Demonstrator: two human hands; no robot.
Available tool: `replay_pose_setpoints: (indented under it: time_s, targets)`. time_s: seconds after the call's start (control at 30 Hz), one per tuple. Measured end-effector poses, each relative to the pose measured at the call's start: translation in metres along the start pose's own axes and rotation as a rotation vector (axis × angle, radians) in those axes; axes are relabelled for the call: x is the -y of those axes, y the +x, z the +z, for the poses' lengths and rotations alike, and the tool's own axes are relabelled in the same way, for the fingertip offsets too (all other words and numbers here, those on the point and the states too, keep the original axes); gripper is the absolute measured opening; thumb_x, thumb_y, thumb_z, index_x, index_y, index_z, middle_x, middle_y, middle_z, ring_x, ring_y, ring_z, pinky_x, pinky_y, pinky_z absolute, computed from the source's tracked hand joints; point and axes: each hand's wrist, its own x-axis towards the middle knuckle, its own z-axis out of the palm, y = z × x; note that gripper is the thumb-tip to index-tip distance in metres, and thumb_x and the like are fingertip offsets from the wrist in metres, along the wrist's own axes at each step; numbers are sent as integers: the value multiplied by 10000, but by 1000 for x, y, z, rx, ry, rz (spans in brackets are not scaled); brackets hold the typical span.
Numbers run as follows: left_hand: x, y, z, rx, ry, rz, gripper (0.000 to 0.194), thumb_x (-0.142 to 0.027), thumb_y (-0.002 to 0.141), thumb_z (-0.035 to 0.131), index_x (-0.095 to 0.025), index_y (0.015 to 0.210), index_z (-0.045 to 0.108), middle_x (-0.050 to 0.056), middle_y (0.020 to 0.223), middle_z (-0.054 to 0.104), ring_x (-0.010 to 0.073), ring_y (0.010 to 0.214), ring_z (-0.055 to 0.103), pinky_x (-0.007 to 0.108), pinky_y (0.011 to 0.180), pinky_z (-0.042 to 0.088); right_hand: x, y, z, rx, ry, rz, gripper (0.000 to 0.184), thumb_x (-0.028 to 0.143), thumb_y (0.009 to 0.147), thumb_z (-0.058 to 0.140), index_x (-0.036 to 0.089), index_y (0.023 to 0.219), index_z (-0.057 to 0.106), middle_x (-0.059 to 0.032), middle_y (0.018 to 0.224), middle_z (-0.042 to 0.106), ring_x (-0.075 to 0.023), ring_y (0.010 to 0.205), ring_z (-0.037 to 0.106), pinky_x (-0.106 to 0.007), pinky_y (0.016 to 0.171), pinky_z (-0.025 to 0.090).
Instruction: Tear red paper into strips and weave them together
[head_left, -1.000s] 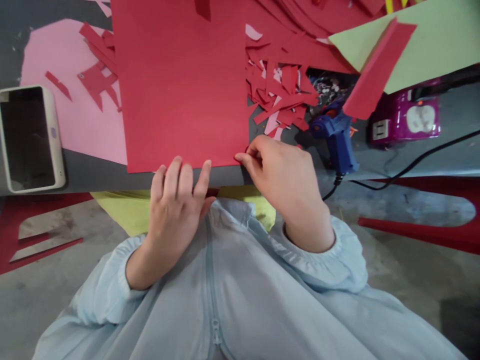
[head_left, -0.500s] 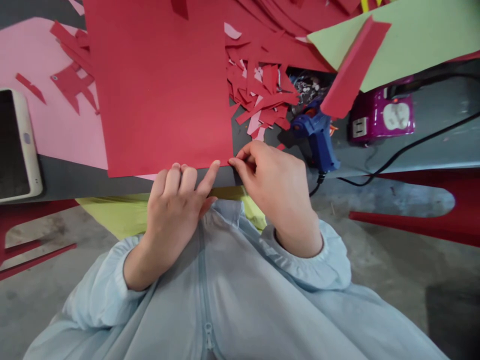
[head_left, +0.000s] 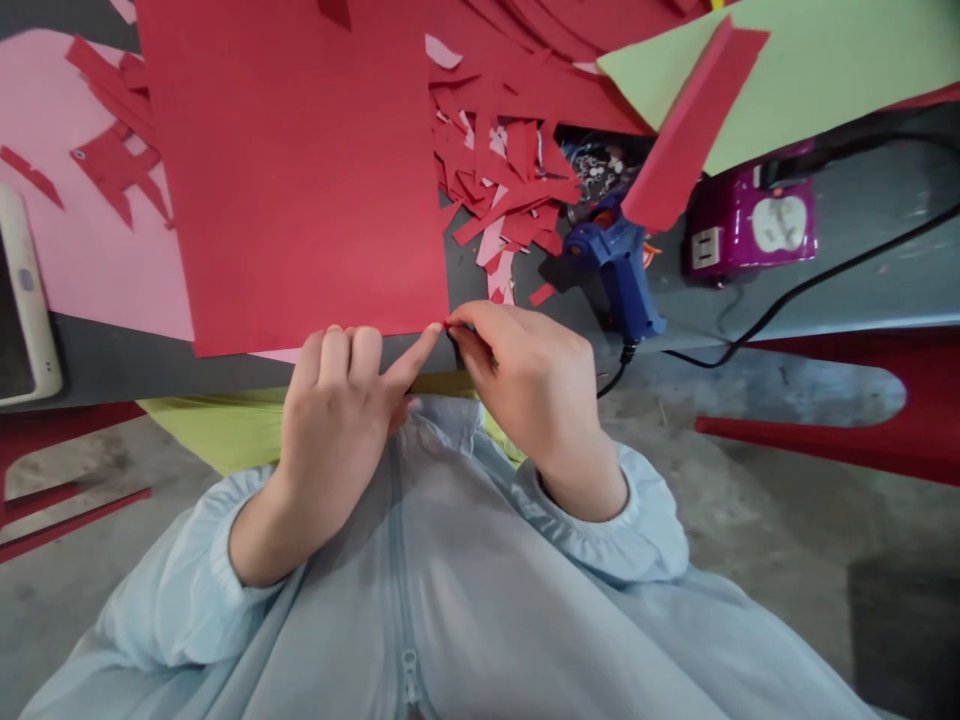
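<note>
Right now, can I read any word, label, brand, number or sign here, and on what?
No text can be read.
Purple socket box: pale patch, any print too blurred.
Blue glue gun: no lettering I can make out.
Phone, cut off at the left edge: nothing legible.
Large red sheet: no print visible.

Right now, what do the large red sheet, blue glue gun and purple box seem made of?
Red sheet: apparently matte paper or card, flat and even. Glue gun: probably satin plastic, rounded body. Purple box: glossy, perhaps plastic or painted metal; bright highlights.
</note>
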Motion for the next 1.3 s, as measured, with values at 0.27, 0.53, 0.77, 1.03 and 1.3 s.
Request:
replay_pose_setpoints:
  time_s: [0.27, 0.53, 0.77, 1.03, 1.3]
  targets:
    - [-5, 7, -7, 17, 158, 35, 620, -326, 943, 556, -373, 1524, 346, 78, 915, 507, 271, 850, 519, 417, 803, 484, -2, -8, -1, 25, -4, -47, 362, 233, 992, 401, 185, 1117, 737, -76, 891, 758, -192, 779, 657, -302, 633, 388]
    - [-4, 9, -6, 8, 74, 24, 634, -284, 934, 570, -402, 1516, 348, 68, 927, 508, 265, 911, 552, 467, 915, 493, -8, -11, 3, 5, 29, -50, 342, 199, 944, 407, 206, 1080, 721, -63, 933, 768, -192, 807, 667, -298, 672, 423]
    - [-7, 3, 0, -60, 110, 44, 767, -340, 838, 739, -368, 1516, 381, 99, 1020, 559, 313, 1000, 583, 528, 946, 521, -4, -14, 2, -11, -12, -20, 342, 227, 943, 395, 208, 1050, 719, -61, 890, 767, -193, 779, 678, -289, 636, 416]
    - [-9, -18, 12, -226, -45, 30, 737, -327, 827, 755, -275, 1490, 436, 230, 1343, 509, 465, 1256, 545, 603, 976, 518, 7, -15, 6, 29, -70, -83, 398, 178, 948, 414, 226, 1257, 661, -27, 881, 759, -154, 748, 661, -281, 578, 369]
    - [8, -32, 4, -160, -60, 113, 480, -94, 886, 573, 11, 1349, 499, 343, 1389, 493, 451, 1338, 500, 543, 1076, 480, 22, -16, 4, 109, -329, -117, 534, 134, 905, 511, 313, 1403, 580, 24, 625, 620, -113, 551, 525, -269, 487, 238]
